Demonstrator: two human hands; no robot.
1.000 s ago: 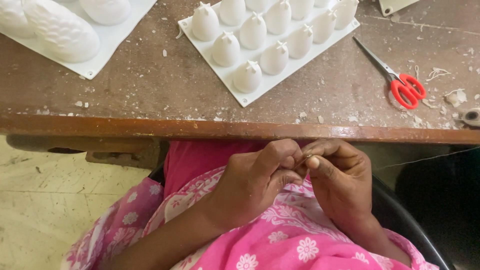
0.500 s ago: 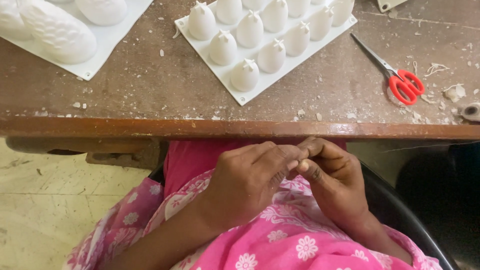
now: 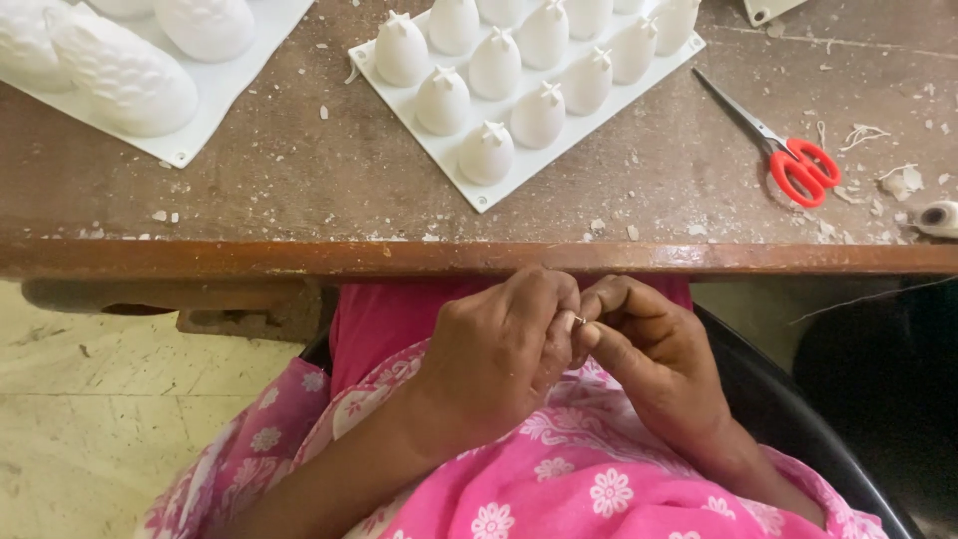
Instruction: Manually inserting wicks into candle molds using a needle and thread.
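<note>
Both hands rest in my lap, just below the wooden table edge [image 3: 299, 258], over pink flowered cloth [image 3: 559, 479]. My left hand [image 3: 499, 349] and my right hand [image 3: 654, 359] press together fingertip to fingertip. Between the tips they pinch a tiny pale piece [image 3: 579, 320], too small to identify. The fingers of both hands are curled closed around that spot. Nothing on the table is being touched.
On the brown tabletop lie a white mould tray of several pointed domes [image 3: 529, 90], a second white tray with large textured shapes [image 3: 120, 75] at the far left, and red-handled scissors [image 3: 793, 160] at the right. White crumbs litter the surface. A black chair edge [image 3: 798, 419] curves by my right side.
The hands stay in the lap with their fingertips joined. The fingers have shifted slightly around the pinched spot. Nothing on the table has moved.
</note>
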